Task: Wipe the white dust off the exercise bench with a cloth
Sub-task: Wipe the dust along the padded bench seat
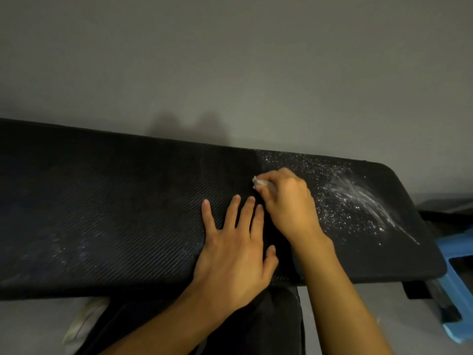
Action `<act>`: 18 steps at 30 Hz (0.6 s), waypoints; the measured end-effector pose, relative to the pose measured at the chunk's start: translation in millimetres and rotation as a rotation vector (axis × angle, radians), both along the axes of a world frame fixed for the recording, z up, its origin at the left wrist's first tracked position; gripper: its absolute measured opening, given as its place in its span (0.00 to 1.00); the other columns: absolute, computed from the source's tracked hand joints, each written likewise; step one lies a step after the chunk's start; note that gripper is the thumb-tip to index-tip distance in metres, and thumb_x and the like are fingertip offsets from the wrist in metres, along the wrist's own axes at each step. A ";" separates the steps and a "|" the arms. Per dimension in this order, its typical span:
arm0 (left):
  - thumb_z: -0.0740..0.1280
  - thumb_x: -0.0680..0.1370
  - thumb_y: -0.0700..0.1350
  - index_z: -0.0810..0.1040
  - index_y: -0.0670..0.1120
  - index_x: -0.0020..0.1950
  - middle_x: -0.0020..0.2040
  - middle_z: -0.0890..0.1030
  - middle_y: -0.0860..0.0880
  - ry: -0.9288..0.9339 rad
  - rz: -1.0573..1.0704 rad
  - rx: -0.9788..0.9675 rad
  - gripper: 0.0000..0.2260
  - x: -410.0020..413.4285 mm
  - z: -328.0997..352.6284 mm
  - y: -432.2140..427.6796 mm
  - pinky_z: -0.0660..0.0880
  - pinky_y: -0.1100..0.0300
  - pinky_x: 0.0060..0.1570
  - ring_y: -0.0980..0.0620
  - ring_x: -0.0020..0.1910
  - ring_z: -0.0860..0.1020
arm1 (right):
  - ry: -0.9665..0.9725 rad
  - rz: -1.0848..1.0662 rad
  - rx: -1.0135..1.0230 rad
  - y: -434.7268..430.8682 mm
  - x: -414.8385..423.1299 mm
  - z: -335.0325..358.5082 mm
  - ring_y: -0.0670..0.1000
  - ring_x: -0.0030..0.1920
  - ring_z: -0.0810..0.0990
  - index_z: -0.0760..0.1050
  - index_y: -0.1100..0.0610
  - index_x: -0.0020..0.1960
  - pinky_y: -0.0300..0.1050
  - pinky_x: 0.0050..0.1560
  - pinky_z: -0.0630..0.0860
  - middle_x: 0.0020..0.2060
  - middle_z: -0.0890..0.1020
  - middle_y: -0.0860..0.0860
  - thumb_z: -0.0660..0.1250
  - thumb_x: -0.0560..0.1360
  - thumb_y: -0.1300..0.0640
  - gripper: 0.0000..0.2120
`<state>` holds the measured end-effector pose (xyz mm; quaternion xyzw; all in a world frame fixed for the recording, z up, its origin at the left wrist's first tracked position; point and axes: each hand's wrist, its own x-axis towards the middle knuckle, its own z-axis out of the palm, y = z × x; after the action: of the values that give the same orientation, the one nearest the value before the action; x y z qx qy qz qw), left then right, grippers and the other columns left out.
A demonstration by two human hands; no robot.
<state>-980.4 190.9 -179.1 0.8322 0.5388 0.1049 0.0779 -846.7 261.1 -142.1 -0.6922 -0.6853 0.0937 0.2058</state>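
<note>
The black exercise bench (102,201) runs across the view from the left edge, its long pad covered in a fine diagonal weave that catches a little light, and its far edge stands close against a plain grey wall (230,60) where soft shadows fall just above the middle of the pad. Towards the near left of the pad a faint, thin haze of pale specks (64,252) lies on the weave. Below the pad on that side is a grey floor (25,324), and on it a pale, blurred object (84,321) half tucked under the bench; what it is cannot be told. Near the middle the left hand (235,252) lies flat on the pad, palm down, fingers straight and spread, holding nothing. Just to its right, almost touching its fingertips, the right hand (289,201) is curled over a small crumpled whitish cloth (261,181), pinching it and pressing it to the pad, with only the cloth's left tip showing past the fingers. Dark fabric over the person's knee (276,316) fills the space beneath the two forearms. Right of the cloth the white dust (358,198) covers the pad: scattered grains near the hand, then dense streaks that fan out towards the rounded right end of the bench. Past that end, low at the right edge, stands a light blue plastic stool (458,290) on the floor.
</note>
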 end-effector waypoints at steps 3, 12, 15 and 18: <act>0.57 0.78 0.61 0.70 0.41 0.78 0.78 0.69 0.41 0.006 0.008 0.000 0.33 0.1 -0.4 0.4 0.55 0.23 0.71 0.39 0.79 0.64 | -0.029 -0.101 -0.001 3.5 9.3 0.6 0.57 0.53 0.81 0.81 0.50 0.60 0.55 0.51 0.79 0.56 0.79 0.52 0.67 0.80 0.51 0.10; 0.57 0.78 0.60 0.70 0.41 0.78 0.77 0.70 0.41 -0.002 0.001 0.006 0.33 -0.3 -0.3 -0.5 0.55 0.23 0.71 0.39 0.78 0.65 | -0.088 -0.001 0.002 30.3 -8.0 0.6 0.60 0.51 0.81 0.79 0.54 0.62 0.56 0.50 0.79 0.56 0.76 0.54 0.65 0.81 0.56 0.12; 0.58 0.79 0.60 0.69 0.41 0.78 0.78 0.70 0.40 0.004 0.007 0.003 0.33 0.0 -0.1 0.6 0.55 0.22 0.71 0.38 0.78 0.65 | -0.117 -0.089 0.000 32.4 6.8 1.3 0.61 0.53 0.80 0.79 0.56 0.63 0.55 0.53 0.77 0.58 0.75 0.56 0.64 0.81 0.57 0.12; 0.57 0.79 0.60 0.69 0.41 0.78 0.78 0.69 0.40 0.012 0.002 -0.009 0.33 0.0 1.1 -0.7 0.55 0.22 0.71 0.38 0.79 0.64 | -0.158 -0.196 -0.043 68.2 6.3 4.9 0.66 0.53 0.79 0.78 0.60 0.61 0.59 0.54 0.78 0.58 0.75 0.60 0.63 0.81 0.59 0.11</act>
<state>-980.4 190.2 -178.0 0.8319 0.5406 0.0976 0.0785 -840.4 329.4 -137.1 -0.7653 -0.6263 0.0329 0.1447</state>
